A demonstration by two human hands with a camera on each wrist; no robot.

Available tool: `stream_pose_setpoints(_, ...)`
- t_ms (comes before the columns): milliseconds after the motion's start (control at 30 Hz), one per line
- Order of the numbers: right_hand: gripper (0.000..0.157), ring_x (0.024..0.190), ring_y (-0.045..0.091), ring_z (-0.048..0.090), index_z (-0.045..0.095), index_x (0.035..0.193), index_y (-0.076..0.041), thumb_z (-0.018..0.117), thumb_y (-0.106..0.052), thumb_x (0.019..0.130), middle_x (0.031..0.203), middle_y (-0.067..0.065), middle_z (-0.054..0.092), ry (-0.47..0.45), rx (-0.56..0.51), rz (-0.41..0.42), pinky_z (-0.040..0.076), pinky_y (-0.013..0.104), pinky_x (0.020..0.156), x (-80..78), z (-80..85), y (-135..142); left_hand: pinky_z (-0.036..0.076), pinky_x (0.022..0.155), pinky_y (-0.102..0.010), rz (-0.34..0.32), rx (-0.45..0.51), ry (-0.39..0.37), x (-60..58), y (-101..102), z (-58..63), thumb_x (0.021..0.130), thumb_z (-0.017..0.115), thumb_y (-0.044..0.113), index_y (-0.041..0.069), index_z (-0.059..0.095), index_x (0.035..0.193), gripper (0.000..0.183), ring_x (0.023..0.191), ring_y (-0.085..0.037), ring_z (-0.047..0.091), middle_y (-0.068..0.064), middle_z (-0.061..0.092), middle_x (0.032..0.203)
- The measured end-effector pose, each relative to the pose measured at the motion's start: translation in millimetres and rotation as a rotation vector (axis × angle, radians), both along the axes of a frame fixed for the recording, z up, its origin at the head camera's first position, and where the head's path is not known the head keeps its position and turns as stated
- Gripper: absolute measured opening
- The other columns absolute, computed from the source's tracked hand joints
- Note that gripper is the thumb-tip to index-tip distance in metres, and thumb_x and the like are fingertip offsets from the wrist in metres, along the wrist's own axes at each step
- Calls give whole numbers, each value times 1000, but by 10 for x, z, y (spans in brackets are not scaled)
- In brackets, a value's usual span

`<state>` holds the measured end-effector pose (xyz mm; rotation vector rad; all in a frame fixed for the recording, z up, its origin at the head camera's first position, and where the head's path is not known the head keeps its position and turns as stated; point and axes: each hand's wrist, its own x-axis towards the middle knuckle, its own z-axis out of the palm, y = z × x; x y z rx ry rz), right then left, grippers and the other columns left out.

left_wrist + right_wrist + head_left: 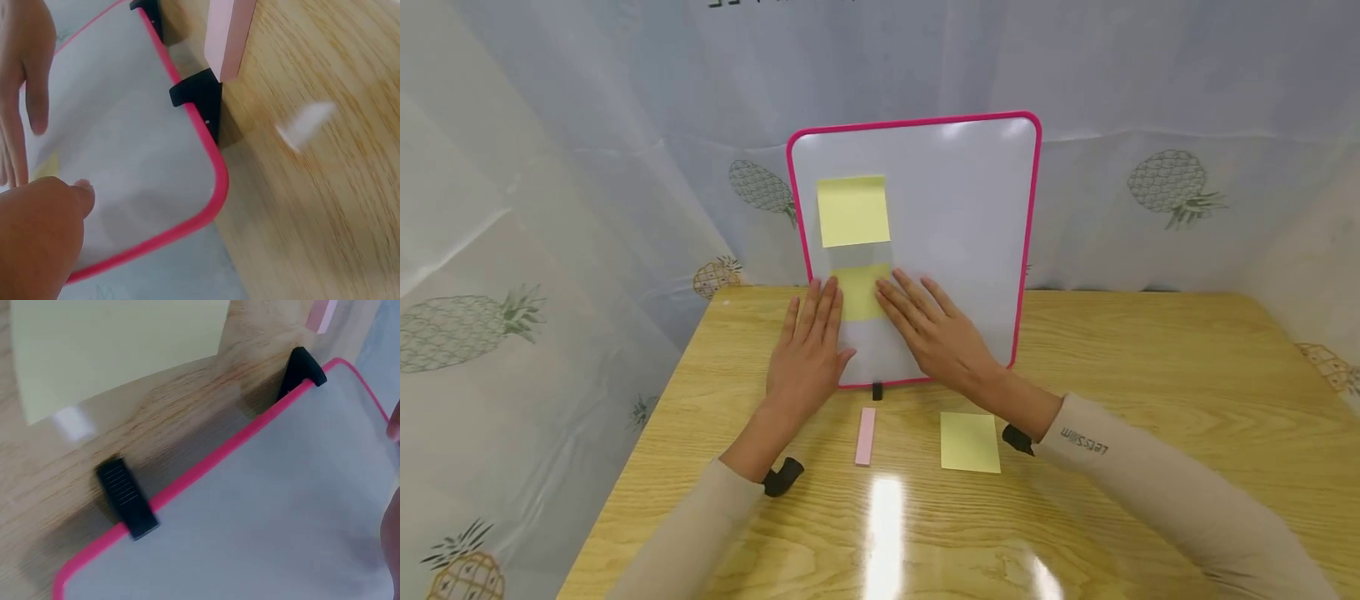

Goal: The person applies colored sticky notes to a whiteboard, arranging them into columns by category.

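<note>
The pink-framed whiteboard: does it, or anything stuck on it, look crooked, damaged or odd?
Nothing plainly stands out. No spill or damage shows on the pink-framed whiteboard. The upper yellow square paper note tilts slightly, but so does the board, perhaps just from the camera angle. The left hand and right hand partly hide the lower yellow note.

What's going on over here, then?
A person's left hand and right hand rest at either side edge of the lower note on the board. The upper note is also on the board, just above. A third note and a pink block lie on the table in front.
</note>
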<state>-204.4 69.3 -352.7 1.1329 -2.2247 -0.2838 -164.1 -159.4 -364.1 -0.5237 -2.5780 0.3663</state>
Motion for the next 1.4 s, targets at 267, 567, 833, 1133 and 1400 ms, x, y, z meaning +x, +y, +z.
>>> stream_pose_setpoints(267,58,145,29,4,18,151,1,41,-14,100,158,13,12,20,31,-2,7,42,116,-56,40,-324,4,116,-44,-44,44,71,-6,-37,-48,92,61,42,-6,11,150,90,145,-30,-1,-16,6,158)
stream_pose_setpoints(567,56,144,28,10,21,150,3,41,-12,99,157,14,17,9,-8,-2,9,42,116,-76,42,-196,4,116,-44,-41,50,98,-12,-24,-28,92,58,44,-6,10,150,90,145,-30,1,-17,5,158)
stream_pose_setpoints(833,53,144,29,13,23,148,7,33,-13,100,156,18,18,32,-28,-18,11,41,116,-52,12,-59,5,116,-44,-101,45,117,-97,139,46,94,56,46,-5,11,150,88,145,-29,0,-16,6,158)
stream_pose_setpoints(1133,55,143,32,13,24,147,8,39,-13,98,155,19,19,45,-35,-50,11,42,116,-28,3,-32,3,116,-45,-60,-1,90,-119,180,99,95,51,47,-7,8,150,87,145,-30,-3,-18,2,158)
stream_pose_setpoints(1400,59,144,30,9,21,148,7,43,-14,98,156,19,17,38,-28,-55,8,41,116,10,41,-148,7,116,-45,-41,24,103,-76,58,79,94,54,46,-7,11,149,87,145,-30,1,-18,5,158)
